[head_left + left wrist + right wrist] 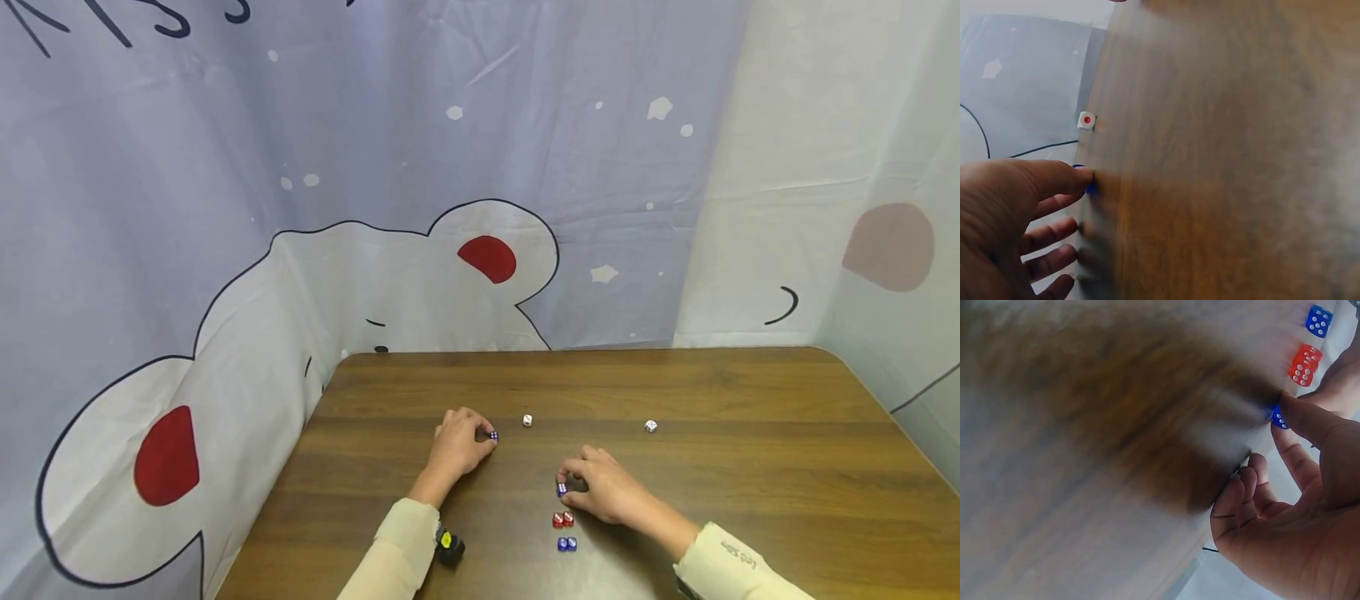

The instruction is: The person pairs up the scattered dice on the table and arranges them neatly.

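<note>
Between thumb and index finger, my left hand [458,442] pinches a blue die [493,436] on the table's left side. In the left wrist view that blue die [1090,187] is mostly hidden by the thumb. My right hand [603,485] pinches another blue die [562,490] near the middle. Just below it in the head view, two red dice [562,520] stand side by side. Two more blue dice [567,544] form a pair below the red ones. The right wrist view shows the pinched blue die [1279,417] beside the red dice [1305,365].
A white die [527,421] lies right of my left hand, and a second white die [651,426] lies farther right. The brown wooden table [787,433] meets a printed curtain [600,208] at its back edge. A black device [451,548] is at the left wrist.
</note>
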The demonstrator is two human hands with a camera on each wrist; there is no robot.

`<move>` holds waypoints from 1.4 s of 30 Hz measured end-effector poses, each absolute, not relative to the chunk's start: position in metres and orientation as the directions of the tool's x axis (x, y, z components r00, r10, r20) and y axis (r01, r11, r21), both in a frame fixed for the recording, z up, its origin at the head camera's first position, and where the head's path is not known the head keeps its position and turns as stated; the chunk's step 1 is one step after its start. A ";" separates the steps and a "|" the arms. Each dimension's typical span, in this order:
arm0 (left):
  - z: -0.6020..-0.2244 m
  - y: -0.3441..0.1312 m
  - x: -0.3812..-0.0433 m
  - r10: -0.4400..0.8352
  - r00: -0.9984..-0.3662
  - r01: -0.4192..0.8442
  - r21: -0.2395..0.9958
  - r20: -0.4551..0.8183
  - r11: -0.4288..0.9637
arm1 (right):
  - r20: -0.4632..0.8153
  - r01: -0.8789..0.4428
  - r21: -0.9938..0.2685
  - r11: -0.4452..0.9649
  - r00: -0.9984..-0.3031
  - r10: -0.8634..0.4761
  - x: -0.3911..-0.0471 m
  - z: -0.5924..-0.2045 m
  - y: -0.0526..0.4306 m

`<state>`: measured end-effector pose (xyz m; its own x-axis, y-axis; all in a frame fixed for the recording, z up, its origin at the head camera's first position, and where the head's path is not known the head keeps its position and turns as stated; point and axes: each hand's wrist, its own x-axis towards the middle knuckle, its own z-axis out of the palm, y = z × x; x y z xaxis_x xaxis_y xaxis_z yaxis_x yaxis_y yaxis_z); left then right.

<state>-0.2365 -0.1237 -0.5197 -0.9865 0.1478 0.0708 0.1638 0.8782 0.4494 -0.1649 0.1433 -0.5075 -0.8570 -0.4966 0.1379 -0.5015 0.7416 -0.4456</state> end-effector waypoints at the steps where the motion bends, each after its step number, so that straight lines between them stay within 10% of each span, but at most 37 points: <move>1: -0.520 -0.124 -0.235 0.153 -0.985 0.171 0.444 0.077 0.879 | 0.139 -0.503 -0.445 0.741 -0.856 -0.498 -0.165 -0.507 0.143; 42: -0.520 -0.103 -0.198 0.243 -0.965 0.263 0.417 0.102 0.870 | 0.123 -0.475 -0.478 0.738 -0.869 -0.480 -0.167 -0.507 0.145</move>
